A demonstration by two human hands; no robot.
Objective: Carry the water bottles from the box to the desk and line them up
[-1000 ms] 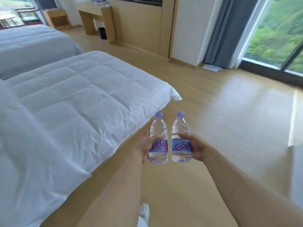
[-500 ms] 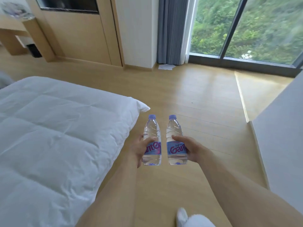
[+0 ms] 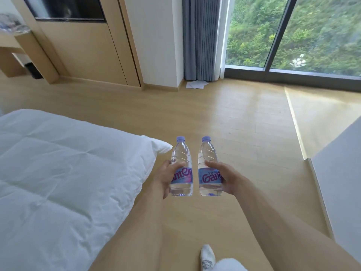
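Observation:
I hold two clear water bottles upright in front of me, above the wooden floor. Each has a blue cap and a blue label with pink lettering. My left hand (image 3: pixel 165 176) grips the left bottle (image 3: pixel 181 169) around its label. My right hand (image 3: pixel 227 178) grips the right bottle (image 3: pixel 209 169) the same way. The bottles stand side by side, a small gap apart. A wooden desk (image 3: pixel 11 44) shows at the far left edge, with blurred items on top. No box is in view.
A bed with a white duvet (image 3: pixel 64 173) fills the left side, its corner close to my left hand. A white surface (image 3: pixel 340 173) rises at the right. Ahead are a wooden wall panel (image 3: pixel 84 51), grey curtain (image 3: pixel 201 38) and floor-length window (image 3: pixel 312 34). My white shoe (image 3: pixel 208 256) is below.
The view has swung right: the bed slid left, the window and the white surface on the right came into view. Both bottles stay held upright in the same grip.

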